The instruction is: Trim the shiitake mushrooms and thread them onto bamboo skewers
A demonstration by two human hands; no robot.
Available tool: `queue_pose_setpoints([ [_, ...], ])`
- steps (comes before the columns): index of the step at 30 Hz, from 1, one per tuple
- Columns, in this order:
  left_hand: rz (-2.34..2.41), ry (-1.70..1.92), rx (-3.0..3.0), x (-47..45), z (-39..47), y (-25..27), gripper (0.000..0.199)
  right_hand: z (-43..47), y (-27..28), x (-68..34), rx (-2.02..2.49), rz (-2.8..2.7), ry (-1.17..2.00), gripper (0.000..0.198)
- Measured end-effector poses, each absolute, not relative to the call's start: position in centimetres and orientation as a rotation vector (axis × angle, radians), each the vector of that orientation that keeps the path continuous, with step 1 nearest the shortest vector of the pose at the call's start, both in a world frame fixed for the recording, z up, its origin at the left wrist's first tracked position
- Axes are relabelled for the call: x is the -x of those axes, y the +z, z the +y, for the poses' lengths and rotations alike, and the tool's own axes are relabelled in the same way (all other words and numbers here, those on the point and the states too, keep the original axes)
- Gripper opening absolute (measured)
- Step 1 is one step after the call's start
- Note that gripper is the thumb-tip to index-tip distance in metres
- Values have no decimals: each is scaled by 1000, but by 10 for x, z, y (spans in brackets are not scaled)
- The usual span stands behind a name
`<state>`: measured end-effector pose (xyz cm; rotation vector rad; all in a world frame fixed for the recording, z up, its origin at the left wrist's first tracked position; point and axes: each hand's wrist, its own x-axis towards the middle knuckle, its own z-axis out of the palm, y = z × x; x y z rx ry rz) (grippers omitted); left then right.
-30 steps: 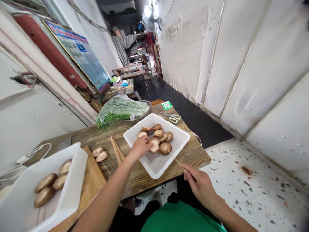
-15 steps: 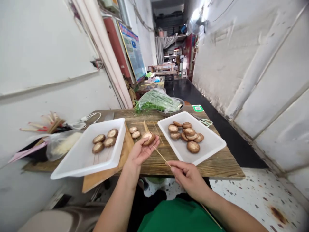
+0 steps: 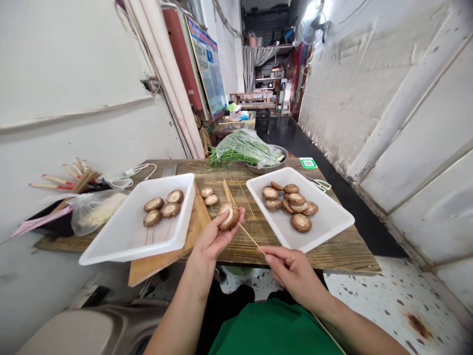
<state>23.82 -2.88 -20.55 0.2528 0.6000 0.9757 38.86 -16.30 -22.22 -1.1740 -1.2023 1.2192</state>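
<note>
A brown mushroom (image 3: 229, 217), its pale underside turned partly up, is gripped between the thumb and fingers of my left hand (image 3: 214, 235). My right hand (image 3: 291, 272) pinches a thin wooden skewer (image 3: 252, 238); its far tip is at the mushroom's lower right edge, and I cannot tell whether it has gone in. The skewer's other end shows past my right wrist. Several skewered mushrooms lie in the left white tray (image 3: 129, 224). Loose mushrooms (image 3: 295, 199) are heaped in the right white tray (image 3: 321, 224). Two mushrooms (image 3: 209, 196) rest on the table between the trays.
Bare skewers (image 3: 229, 191) lie on the wooden table (image 3: 244, 251). Under the left tray is a wooden board (image 3: 162, 266). Bagged green chives (image 3: 247, 148) sit in a metal bowl at the back. Green-handled scissors (image 3: 322, 184) lie behind the right tray. A plastic bag (image 3: 94, 212) is at far left.
My left hand has turned the mushroom more upright, and its thumb now presses over the pale underside. The skewer stays in my right hand. The view has shifted slightly.
</note>
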Motion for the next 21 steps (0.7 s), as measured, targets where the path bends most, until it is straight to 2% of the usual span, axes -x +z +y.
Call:
queue_pose_setpoints([
  [21, 668, 1013, -323, -258, -38, -202, 19, -167, -225, -398, 1199, -1186, 1222, 42],
])
